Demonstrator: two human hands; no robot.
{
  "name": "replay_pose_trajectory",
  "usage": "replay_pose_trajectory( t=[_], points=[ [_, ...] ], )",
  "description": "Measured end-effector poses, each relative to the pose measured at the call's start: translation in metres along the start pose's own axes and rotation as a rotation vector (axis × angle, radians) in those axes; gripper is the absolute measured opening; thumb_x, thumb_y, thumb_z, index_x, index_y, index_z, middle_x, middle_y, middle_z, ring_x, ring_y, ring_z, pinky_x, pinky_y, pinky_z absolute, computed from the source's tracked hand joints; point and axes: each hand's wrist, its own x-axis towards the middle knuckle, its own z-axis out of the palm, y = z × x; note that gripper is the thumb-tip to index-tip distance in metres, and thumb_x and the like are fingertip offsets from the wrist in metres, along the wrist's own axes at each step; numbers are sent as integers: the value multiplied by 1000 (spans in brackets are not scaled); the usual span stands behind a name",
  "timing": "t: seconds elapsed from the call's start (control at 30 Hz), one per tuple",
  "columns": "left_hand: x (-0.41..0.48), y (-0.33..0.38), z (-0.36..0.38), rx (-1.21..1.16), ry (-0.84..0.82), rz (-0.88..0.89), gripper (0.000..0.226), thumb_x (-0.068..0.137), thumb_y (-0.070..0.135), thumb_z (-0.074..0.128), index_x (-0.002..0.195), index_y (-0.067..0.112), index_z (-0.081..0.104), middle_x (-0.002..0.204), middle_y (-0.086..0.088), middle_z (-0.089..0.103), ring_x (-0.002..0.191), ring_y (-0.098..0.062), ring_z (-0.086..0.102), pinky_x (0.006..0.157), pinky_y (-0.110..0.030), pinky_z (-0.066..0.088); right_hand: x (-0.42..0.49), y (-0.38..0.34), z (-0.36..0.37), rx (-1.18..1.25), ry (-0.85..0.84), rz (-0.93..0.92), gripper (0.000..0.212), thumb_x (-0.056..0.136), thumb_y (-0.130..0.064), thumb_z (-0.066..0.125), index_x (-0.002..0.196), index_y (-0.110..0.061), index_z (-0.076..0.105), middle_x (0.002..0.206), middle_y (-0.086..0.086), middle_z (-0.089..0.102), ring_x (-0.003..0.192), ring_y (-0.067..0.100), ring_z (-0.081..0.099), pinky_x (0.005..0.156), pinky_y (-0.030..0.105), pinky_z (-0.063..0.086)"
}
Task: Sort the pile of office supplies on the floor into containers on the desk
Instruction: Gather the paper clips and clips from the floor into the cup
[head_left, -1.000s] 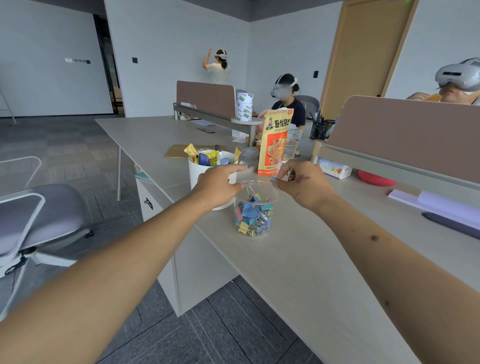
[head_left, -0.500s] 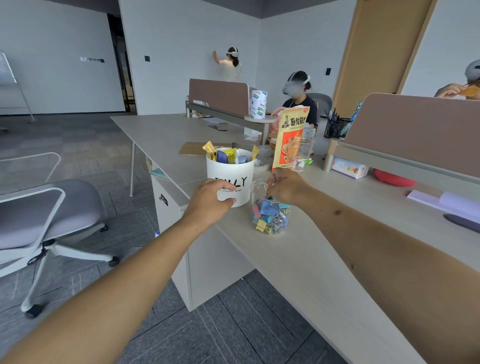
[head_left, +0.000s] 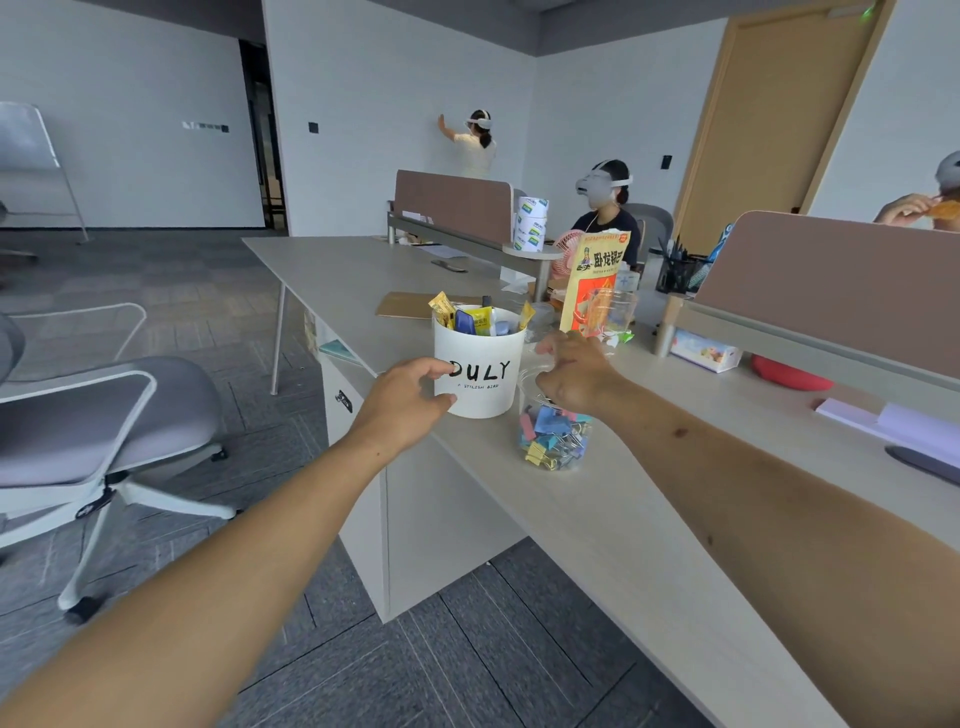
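A clear plastic jar (head_left: 554, 442) holding several coloured binder clips stands near the desk's (head_left: 639, 525) front edge. My right hand (head_left: 569, 375) hovers over its mouth with relaxed fingers and holds nothing. To the jar's left is a white cup (head_left: 480, 382) lettered "DULY", stuffed with coloured packets and small items. My left hand (head_left: 408, 401) sits at the cup's left side. Its thumb and fingers are loosely curved toward the cup, and no firm grip shows. The pile on the floor is out of view.
An orange snack bag (head_left: 597, 278) and a clear glass (head_left: 615, 312) stand behind the cup. Brown partitions (head_left: 841, 283) line the desk's far side. A grey office chair (head_left: 104, 415) stands at the left, on dark carpet. Other people are at the back.
Both hands were at the jar's mouth a second ago. My left hand has drawn back to the white cup's side, and my right hand has stayed over the jar. The view has shifted left.
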Motion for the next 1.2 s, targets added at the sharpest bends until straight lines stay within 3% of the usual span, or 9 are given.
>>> replay_pose_trajectory(
  t=[0.13,0.2,0.3,0.47,0.67,0.83,1.2],
  points=[
    [-13,-5,-22,108,26,-38,47,88,32,67,133,34,54,126,15,57,108,-13,53,92,-31,44,-7,-26,10,94,241,-119,51,84,-15,59,133,-17,46,133,3,40,124,26,34,98,32,35],
    [-23,-8,-35,206,46,-41,41,88,35,65,127,35,57,121,16,61,104,-12,56,92,-35,48,-13,-42,20,89,310,-195,49,82,-16,60,130,-18,47,130,4,42,121,26,38,96,36,39],
    [-41,-17,-56,370,96,-50,25,89,37,61,114,35,63,110,18,67,102,-11,59,92,-39,49,-26,-68,38,58,384,-329,42,85,-20,60,126,-17,50,126,4,48,117,27,43,90,36,41],
    [-73,-53,-82,580,146,-60,27,90,42,58,116,35,61,106,15,69,106,-16,61,92,-35,40,-44,-107,84,79,428,-500,39,85,-23,58,123,-14,53,120,5,54,106,29,51,85,38,44],
    [-112,-141,-93,589,70,-188,32,89,38,59,120,31,59,103,8,71,106,-24,60,92,-40,48,-54,-128,181,135,308,-582,37,88,-28,54,121,-12,51,116,8,57,102,30,55,84,43,47],
    [-135,-224,-87,609,-41,-304,32,90,33,57,121,26,59,111,0,67,105,-25,60,89,-40,51,-51,-134,272,160,158,-516,34,91,-26,58,121,-12,51,117,7,56,101,28,54,80,39,48],
    [-180,-414,-13,548,-176,-515,29,93,33,55,122,28,59,105,8,68,98,-18,62,83,-34,50,-61,-91,505,177,-175,-391,31,89,-22,64,116,-10,54,111,7,58,99,27,57,76,38,51]
  ],
)
